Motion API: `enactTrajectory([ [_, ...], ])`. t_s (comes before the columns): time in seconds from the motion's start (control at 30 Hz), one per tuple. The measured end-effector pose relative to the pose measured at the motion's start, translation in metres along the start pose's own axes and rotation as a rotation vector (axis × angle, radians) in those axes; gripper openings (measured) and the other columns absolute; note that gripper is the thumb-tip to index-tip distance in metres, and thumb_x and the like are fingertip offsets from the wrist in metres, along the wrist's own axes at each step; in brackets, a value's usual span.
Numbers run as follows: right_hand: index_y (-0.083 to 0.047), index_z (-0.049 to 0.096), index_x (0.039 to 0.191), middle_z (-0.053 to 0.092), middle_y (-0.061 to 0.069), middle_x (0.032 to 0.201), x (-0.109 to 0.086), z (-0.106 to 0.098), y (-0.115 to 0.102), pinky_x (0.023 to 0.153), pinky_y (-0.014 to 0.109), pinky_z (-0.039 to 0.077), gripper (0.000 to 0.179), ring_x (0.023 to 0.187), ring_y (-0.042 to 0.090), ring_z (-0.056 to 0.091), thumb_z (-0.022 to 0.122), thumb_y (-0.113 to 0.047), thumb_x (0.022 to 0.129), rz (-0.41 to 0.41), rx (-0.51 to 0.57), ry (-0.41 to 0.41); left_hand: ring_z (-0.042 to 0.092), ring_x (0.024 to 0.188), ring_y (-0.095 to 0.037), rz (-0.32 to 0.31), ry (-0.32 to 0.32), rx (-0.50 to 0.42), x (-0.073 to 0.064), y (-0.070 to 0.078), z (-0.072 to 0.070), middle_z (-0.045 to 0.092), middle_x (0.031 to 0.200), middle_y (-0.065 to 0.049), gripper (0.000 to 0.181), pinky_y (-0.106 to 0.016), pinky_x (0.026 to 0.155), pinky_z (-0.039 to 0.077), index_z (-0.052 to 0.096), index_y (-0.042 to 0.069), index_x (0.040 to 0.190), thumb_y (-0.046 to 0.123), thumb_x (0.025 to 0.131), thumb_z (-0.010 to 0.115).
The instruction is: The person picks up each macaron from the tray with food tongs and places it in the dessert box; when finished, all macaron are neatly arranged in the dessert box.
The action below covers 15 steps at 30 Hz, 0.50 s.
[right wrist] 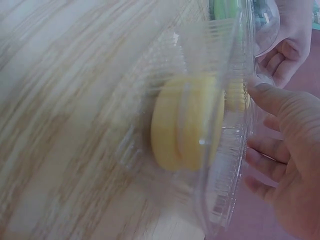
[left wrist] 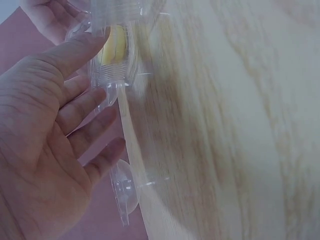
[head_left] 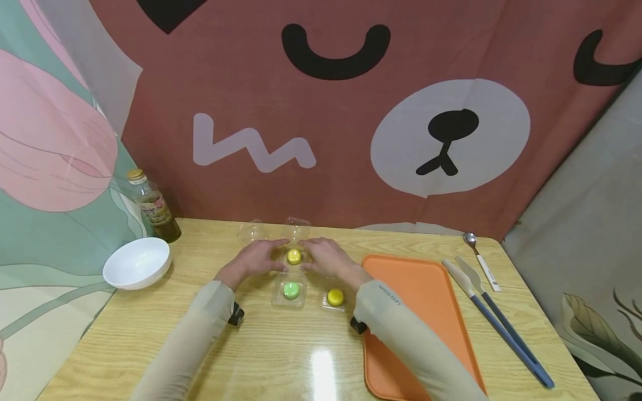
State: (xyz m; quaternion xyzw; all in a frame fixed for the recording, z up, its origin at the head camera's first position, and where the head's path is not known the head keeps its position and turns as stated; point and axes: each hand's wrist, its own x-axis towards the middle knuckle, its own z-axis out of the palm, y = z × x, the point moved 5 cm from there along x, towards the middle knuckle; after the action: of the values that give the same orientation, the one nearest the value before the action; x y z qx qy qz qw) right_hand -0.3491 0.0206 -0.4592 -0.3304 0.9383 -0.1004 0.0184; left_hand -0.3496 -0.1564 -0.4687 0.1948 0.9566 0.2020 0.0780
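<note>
A yellow macaron (head_left: 293,257) in a clear plastic box lies between both hands in the head view. My left hand (head_left: 257,257) is at its left side; in the left wrist view the thumb (left wrist: 82,50) reaches to the box's edge and the other fingers are spread. From the right, my right hand (head_left: 327,257) faces it with thumb and fingers parted and fingertips close to the plastic. Nearer me are a green macaron (head_left: 291,290) and another yellow macaron (head_left: 335,297), each in a clear box. The second yellow one looms large in the right wrist view.
Two clear plastic pieces (head_left: 297,229) stand behind the hands. On the left are a white bowl (head_left: 137,264) and a bottle (head_left: 156,208) with a yellow cap. An orange tray (head_left: 416,312), tongs (head_left: 501,328) and a spoon (head_left: 481,262) lie on the right. A printed curtain (head_left: 341,139) hangs behind.
</note>
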Motion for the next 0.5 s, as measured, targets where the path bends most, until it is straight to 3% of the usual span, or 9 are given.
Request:
enactTrajectory([
  [0.3,-0.012,0.053,0.148,0.06,0.009,0.145,0.0022,0.0024,0.0016,0.113,0.045,0.046,0.067,0.13,0.029,0.06,0.076,-0.039,0.091,0.004,0.012,0.023,0.062,0.121,-0.032,-0.015,-0.012,-0.025,0.0001,-0.0002,-0.0003,0.057,0.147,-0.018,0.079,-0.055,0.108,0.047,0.046,0.02,0.154,0.038,0.085,0.082],
  [0.5,-0.013,0.054,0.147,0.062,0.009,0.143,0.0027,0.0015,-0.0001,0.113,0.044,0.047,0.066,0.129,0.028,0.061,0.076,-0.039,0.091,0.015,0.005,0.004,0.058,0.13,-0.037,-0.007,-0.016,-0.019,0.0012,-0.0019,0.0007,0.055,0.149,-0.017,0.078,-0.056,0.111,0.045,0.047,0.019,0.153,0.039,0.085,0.081],
])
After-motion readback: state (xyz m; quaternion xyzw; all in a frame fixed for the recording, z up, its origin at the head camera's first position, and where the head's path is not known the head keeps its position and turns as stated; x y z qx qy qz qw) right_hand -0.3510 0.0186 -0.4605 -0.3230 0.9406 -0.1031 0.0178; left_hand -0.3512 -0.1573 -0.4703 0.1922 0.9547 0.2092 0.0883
